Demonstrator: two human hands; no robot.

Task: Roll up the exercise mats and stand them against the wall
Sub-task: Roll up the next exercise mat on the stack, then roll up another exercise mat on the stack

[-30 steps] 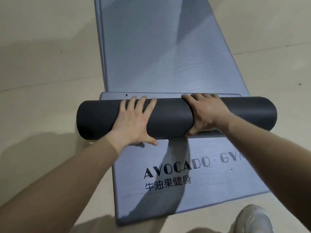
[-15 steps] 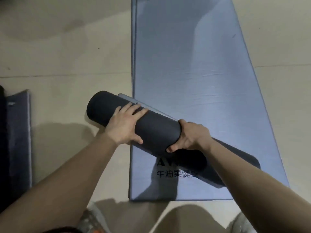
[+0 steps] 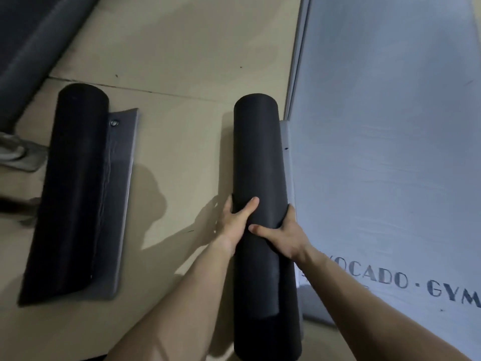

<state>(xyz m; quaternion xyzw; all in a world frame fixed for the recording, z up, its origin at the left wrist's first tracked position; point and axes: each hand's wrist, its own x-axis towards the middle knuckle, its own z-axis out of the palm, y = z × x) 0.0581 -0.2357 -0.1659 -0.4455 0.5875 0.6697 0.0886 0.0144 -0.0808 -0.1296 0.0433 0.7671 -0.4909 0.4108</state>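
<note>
Gripping is done at mid-length: the rolled mat (image 3: 257, 152) is clasped by the left hand (image 3: 235, 221) and the right hand (image 3: 282, 237), just beside the flat mat (image 3: 390, 152). Its loose edge is best kept pinned while it is upended. A second roll (image 3: 75, 191) lies apart on the tiled floor (image 3: 182, 61), flap loose.

Floor (image 3: 182, 48): beige, smooth, matte; fills the left half and top centre of the view.
Joint line (image 3: 166, 93): thin and dark, crosses the floor from the 10 o'clock side toward centre.
Specks (image 3: 116, 75): two small dark marks on the floor, one at 10 o'clock, one nearer 12 o'clock.
Dark bar (image 3: 33, 35): wide, grey-black, diagonal across the 10–11 o'clock corner; kind not determinable.
Metal foot (image 3: 18, 155): grey, blurred, at 9 o'clock on the frame edge, resting on the floor.
Shadow (image 3: 153, 201): soft patch on the floor, 8 o'clock of centre.
</note>
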